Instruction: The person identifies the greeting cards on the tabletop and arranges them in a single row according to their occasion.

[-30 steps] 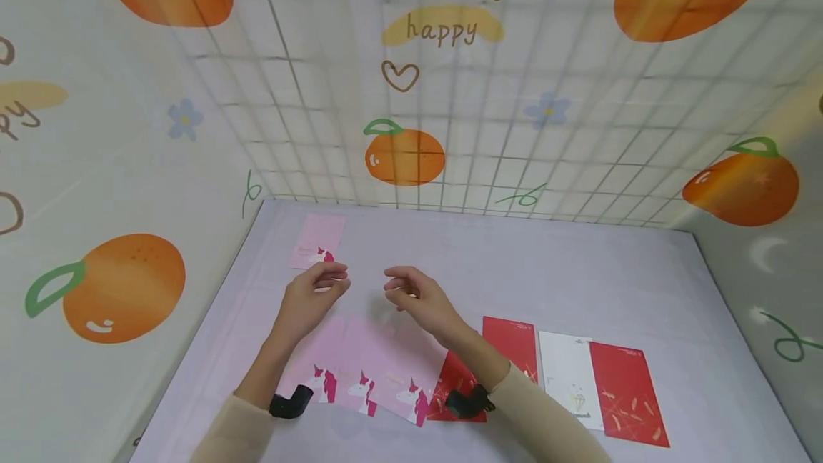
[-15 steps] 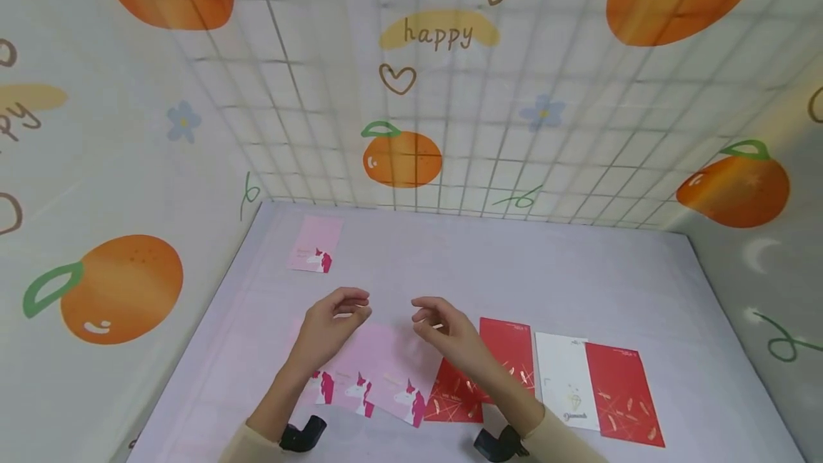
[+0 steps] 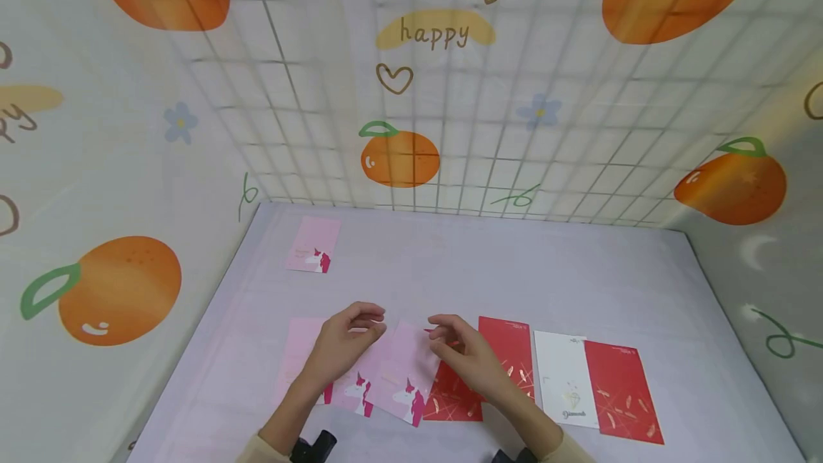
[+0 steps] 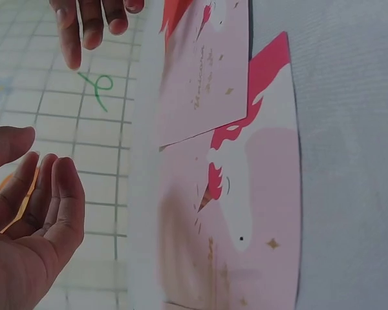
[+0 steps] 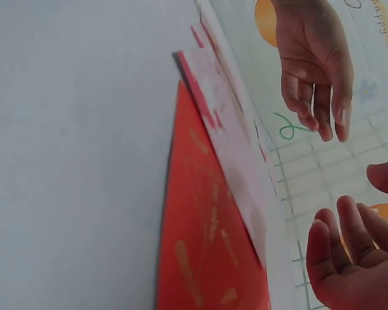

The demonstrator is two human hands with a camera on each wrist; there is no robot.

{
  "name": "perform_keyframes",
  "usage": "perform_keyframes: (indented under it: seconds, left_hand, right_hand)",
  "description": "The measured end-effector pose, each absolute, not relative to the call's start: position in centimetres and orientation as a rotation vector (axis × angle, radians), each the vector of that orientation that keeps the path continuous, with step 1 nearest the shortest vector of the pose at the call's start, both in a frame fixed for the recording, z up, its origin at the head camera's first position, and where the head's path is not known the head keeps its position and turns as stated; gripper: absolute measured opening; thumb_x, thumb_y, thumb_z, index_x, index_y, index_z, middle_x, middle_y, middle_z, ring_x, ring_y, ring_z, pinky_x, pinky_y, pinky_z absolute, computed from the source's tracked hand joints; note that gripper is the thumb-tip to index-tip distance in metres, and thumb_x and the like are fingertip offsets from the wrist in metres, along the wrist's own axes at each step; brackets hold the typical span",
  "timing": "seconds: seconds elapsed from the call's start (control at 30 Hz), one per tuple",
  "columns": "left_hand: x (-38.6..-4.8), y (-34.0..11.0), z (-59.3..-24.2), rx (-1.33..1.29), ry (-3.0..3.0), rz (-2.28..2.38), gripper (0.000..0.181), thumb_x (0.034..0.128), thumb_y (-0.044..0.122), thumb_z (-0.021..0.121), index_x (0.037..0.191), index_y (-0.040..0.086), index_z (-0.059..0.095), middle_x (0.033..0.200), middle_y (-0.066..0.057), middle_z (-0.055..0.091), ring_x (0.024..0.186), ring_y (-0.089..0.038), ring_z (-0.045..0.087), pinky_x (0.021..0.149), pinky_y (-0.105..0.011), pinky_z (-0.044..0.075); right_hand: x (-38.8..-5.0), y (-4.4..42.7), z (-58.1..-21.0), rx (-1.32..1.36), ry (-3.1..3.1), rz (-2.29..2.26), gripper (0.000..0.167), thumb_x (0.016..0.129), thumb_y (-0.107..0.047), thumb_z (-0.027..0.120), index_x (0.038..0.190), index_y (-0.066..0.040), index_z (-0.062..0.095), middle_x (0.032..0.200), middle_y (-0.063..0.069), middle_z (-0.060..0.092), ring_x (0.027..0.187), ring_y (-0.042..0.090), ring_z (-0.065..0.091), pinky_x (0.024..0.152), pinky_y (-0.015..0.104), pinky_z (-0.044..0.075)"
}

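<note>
Both hands hover over a row of cards, fingers loosely bent and nothing held. My left hand (image 3: 347,340) is above the pink unicorn cards, partly hiding the left pink card (image 3: 297,349) and the middle pink card (image 3: 356,395). The right pink card (image 3: 401,377) overlaps its neighbours. My right hand (image 3: 464,352) is over a red card (image 3: 452,391) with gold marks, a gap separating it from the left hand. In the left wrist view, a pink card (image 4: 265,187) lies below the left hand (image 4: 35,226). The right wrist view shows the red card (image 5: 200,226) beneath the pink ones.
Another pink unicorn card (image 3: 313,245) lies alone at the table's far left. To the right are a second red card (image 3: 504,341), a white card (image 3: 562,366) and a third red card (image 3: 622,391). Orange-printed curtains (image 3: 398,159) enclose the pale table (image 3: 546,263).
Both hands have drawn back toward the near edge and shifted right, from near the lone far pink card to above the row. The cards appear to stay in place.
</note>
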State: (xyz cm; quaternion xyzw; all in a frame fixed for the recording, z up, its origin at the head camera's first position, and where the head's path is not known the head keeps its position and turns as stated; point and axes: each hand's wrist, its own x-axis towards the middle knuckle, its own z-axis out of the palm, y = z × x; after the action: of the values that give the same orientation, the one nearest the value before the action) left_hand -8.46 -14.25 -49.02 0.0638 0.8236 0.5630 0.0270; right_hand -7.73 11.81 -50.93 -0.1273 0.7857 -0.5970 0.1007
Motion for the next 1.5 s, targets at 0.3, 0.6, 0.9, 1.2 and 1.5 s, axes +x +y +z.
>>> perform_keyframes:
  seconds: [0.3, 0.6, 0.9, 1.2, 1.5]
  left_hand:
    - [-9.0, -13.9, -50.2, 0.249, 2.552, 1.688, 0.03, 0.0926, 0.022, 0.074, 0.121, 0.018, 0.067, 0.115, -0.002, 0.068, 0.099, -0.01, 0.066, 0.085, -0.027, 0.055]
    - [-10.0, -13.8, -51.2, 0.267, 2.498, 1.494, 0.041, 0.0905, 0.028, 0.076, 0.128, 0.019, 0.062, 0.118, -0.003, 0.063, 0.102, -0.017, 0.063, 0.085, -0.034, 0.056]
    - [-10.6, -13.9, -52.3, 0.301, 2.484, 1.331, 0.05, 0.0883, 0.027, 0.078, 0.133, 0.021, 0.057, 0.113, -0.001, 0.059, 0.099, -0.018, 0.059, 0.082, -0.034, 0.055]
    - [-11.0, -13.5, -52.5, 0.349, 2.498, 1.151, 0.058, 0.0868, 0.023, 0.079, 0.14, 0.022, 0.055, 0.108, 0.0, 0.053, 0.095, -0.018, 0.053, 0.077, -0.033, 0.052]
    - [-10.8, -13.4, -52.6, 0.343, 2.513, 1.079, 0.06, 0.0861, 0.025, 0.08, 0.141, 0.025, 0.055, 0.108, 0.0, 0.051, 0.093, -0.016, 0.053, 0.076, -0.032, 0.053]
  right_hand:
    - [-7.6, 12.2, -51.5, -0.331, 2.403, -1.701, 0.039, 0.091, -0.018, 0.075, 0.126, -0.011, 0.06, 0.106, 0.002, 0.065, 0.095, 0.02, 0.064, 0.08, 0.029, 0.055]
    - [-8.0, 12.4, -52.7, -0.261, 2.537, -1.54, 0.043, 0.083, -0.024, 0.082, 0.119, -0.014, 0.061, 0.101, 0.002, 0.062, 0.085, 0.018, 0.06, 0.071, 0.026, 0.055]
    - [-8.4, 12.3, -53.9, -0.272, 2.635, -1.365, 0.047, 0.081, -0.031, 0.083, 0.12, -0.016, 0.061, 0.098, -0.004, 0.058, 0.082, 0.013, 0.058, 0.068, 0.026, 0.055]
    - [-8.2, 12.2, -53.9, -0.241, 2.775, -1.14, 0.056, 0.074, -0.037, 0.088, 0.118, -0.015, 0.06, 0.099, -0.007, 0.055, 0.09, 0.01, 0.056, 0.072, 0.024, 0.054]
    - [-7.9, 12.0, -53.9, -0.24, 2.806, -1.087, 0.052, 0.074, -0.035, 0.089, 0.113, -0.016, 0.061, 0.101, -0.006, 0.055, 0.091, 0.011, 0.054, 0.07, 0.024, 0.054]
